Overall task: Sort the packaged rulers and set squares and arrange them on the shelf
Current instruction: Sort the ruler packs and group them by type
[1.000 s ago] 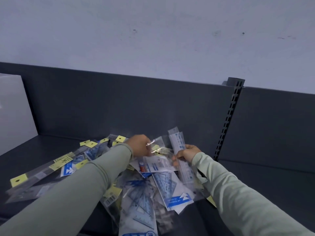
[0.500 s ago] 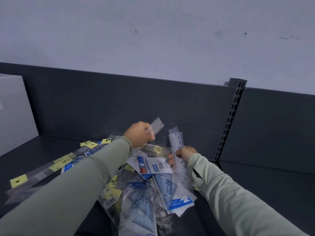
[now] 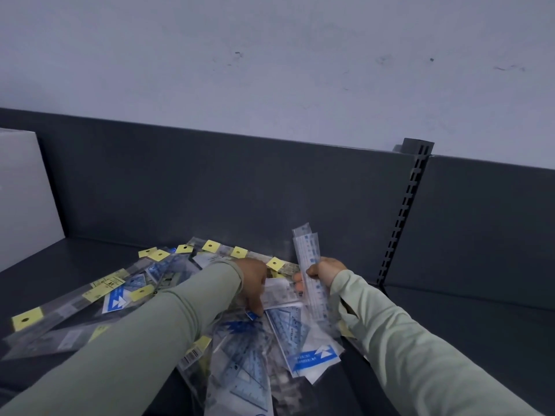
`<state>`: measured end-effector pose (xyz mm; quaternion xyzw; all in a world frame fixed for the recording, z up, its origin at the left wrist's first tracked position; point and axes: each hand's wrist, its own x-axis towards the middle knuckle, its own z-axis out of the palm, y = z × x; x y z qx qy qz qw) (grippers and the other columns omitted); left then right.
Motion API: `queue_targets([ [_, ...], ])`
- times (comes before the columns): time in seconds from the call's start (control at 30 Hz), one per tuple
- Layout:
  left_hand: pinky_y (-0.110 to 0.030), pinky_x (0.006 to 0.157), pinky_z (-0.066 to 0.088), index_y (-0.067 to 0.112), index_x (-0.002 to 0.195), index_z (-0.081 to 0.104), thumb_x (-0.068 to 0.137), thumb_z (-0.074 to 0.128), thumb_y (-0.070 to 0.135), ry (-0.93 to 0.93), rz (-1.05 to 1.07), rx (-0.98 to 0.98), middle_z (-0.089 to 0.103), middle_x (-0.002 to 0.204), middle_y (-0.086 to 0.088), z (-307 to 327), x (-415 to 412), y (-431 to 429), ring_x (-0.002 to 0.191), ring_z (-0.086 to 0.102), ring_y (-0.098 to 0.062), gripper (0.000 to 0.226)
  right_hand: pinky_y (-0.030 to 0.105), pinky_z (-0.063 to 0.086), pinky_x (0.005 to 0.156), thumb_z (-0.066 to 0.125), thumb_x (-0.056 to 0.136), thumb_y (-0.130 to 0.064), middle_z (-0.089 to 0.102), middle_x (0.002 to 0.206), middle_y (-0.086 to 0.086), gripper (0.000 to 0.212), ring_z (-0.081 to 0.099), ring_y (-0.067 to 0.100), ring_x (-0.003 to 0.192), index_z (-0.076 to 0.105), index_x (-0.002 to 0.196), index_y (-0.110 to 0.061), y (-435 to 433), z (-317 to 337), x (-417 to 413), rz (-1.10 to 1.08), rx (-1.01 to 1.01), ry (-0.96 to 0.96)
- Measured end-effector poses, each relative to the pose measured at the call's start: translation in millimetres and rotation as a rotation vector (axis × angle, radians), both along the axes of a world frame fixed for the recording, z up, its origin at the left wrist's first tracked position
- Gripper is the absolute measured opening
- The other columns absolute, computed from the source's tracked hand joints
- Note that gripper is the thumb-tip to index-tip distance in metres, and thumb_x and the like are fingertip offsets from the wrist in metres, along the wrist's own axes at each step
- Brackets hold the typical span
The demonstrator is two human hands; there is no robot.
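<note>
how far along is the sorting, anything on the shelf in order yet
Barely begun. Done: nothing arranged yet. In hand: the right hand grips a few short rulers upright, the left hand reaches into the pile. Left: nearly all packets, still jumbled on the shelf.

Dark grey shelf with a heap of packets.

The shelf has a dark back panel and a slotted upright at right. Long ruler packs with yellow tags lie fanned out to the left; set-square packs with blue print overlap in the middle, reaching the front edge. A pale box stands at far left.
</note>
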<state>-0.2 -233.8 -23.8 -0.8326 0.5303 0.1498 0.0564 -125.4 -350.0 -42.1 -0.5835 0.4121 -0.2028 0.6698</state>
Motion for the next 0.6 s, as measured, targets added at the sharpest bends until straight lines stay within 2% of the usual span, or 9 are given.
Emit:
queue_targets([
  [0.07, -0.031, 0.085, 0.048, 0.01, 0.119, 0.059, 0.076, 0.078, 0.032, 0.012, 0.029, -0.016, 0.062, 0.119, -0.006, 1, 1, 0, 0.107, 0.059, -0.025, 0.051, 0.037, 0.046, 0.051, 0.032, 0.089, 0.016, 0.058, 0.066, 0.025, 0.026, 0.056, 0.029, 0.052, 0.044, 0.109, 0.003, 2, 2, 1, -0.021, -0.001, 0.011],
  [0.17, -0.03, 0.076, 0.051, 0.009, 0.103, 0.066, 0.079, 0.074, 0.027, 0.025, 0.147, -0.145, 0.067, 0.105, -0.006, 8, 10, 2, 0.092, 0.063, -0.022, 0.031, 0.047, 0.055, 0.065, 0.038, 0.088, 0.013, 0.065, 0.078, 0.026, 0.026, 0.062, 0.033, 0.063, 0.05, 0.111, 0.007, 0, 4, 1, 0.017, -0.075, 0.075],
  [0.23, -0.027, 0.073, 0.051, 0.008, 0.092, 0.064, 0.083, 0.07, 0.027, 0.105, 0.202, -0.321, 0.066, 0.092, -0.007, 16, 18, 3, 0.081, 0.059, -0.02, 0.022, 0.04, 0.056, 0.056, 0.037, 0.09, 0.013, 0.067, 0.066, 0.022, 0.028, 0.065, 0.032, 0.052, 0.047, 0.115, 0.006, 2, 6, -1, 0.025, -0.027, 0.045],
  [0.3, -0.024, 0.066, 0.044, 0.014, 0.075, 0.054, 0.089, 0.063, 0.021, 0.238, 0.235, -0.525, 0.055, 0.075, -0.001, 24, 20, 2, 0.072, 0.051, -0.017, 0.018, 0.036, 0.055, 0.046, 0.034, 0.091, 0.014, 0.066, 0.057, 0.02, 0.031, 0.064, 0.031, 0.044, 0.043, 0.119, 0.006, 5, 7, -2, 0.018, 0.021, 0.01],
  [0.37, -0.024, 0.064, 0.039, 0.015, 0.071, 0.049, 0.093, 0.053, 0.014, 0.49, 0.244, -0.699, 0.047, 0.072, -0.001, 27, 13, -4, 0.069, 0.045, -0.016, 0.023, 0.037, 0.055, 0.046, 0.034, 0.092, 0.012, 0.065, 0.053, 0.019, 0.025, 0.063, 0.03, 0.043, 0.044, 0.113, 0.004, 11, 9, 0, -0.007, 0.034, -0.019],
  [0.43, -0.027, 0.064, 0.039, 0.013, 0.075, 0.049, 0.095, 0.046, 0.009, 0.756, 0.25, -0.789, 0.045, 0.075, -0.006, 25, 0, -10, 0.071, 0.044, -0.018, 0.02, 0.042, 0.056, 0.058, 0.039, 0.092, 0.007, 0.064, 0.052, 0.016, 0.015, 0.065, 0.031, 0.053, 0.052, 0.097, 0.005, 15, 12, 4, -0.032, 0.044, -0.038],
  [0.47, -0.027, 0.06, 0.039, 0.013, 0.075, 0.049, 0.095, 0.046, 0.008, 0.816, 0.255, -0.79, 0.045, 0.073, -0.007, 23, -4, -13, 0.069, 0.044, -0.019, 0.02, 0.046, 0.056, 0.068, 0.045, 0.09, 0.003, 0.065, 0.058, 0.015, 0.014, 0.067, 0.034, 0.067, 0.058, 0.095, 0.005, 16, 13, 8, -0.051, 0.023, -0.042],
  [0.53, -0.021, 0.048, 0.036, 0.015, 0.071, 0.049, 0.092, 0.054, 0.008, 0.816, 0.274, -0.783, 0.045, 0.064, -0.003, 15, -8, -18, 0.057, 0.043, -0.016, 0.023, 0.051, 0.052, 0.089, 0.057, 0.089, -0.012, 0.067, 0.083, 0.016, 0.022, 0.065, 0.038, 0.095, 0.063, 0.102, 0.004, 12, 11, 13, -0.095, -0.024, -0.055],
  [0.6, -0.021, 0.048, 0.038, 0.016, 0.067, 0.05, 0.08, 0.072, 0.01, 0.731, 0.322, -0.833, 0.049, 0.061, -0.001, 9, -7, -20, 0.053, 0.046, -0.015, 0.026, 0.049, 0.049, 0.096, 0.063, 0.086, -0.036, 0.066, 0.105, 0.016, 0.042, 0.063, 0.036, 0.103, 0.062, 0.112, -0.003, 11, 10, 17, -0.084, -0.007, -0.105],
])
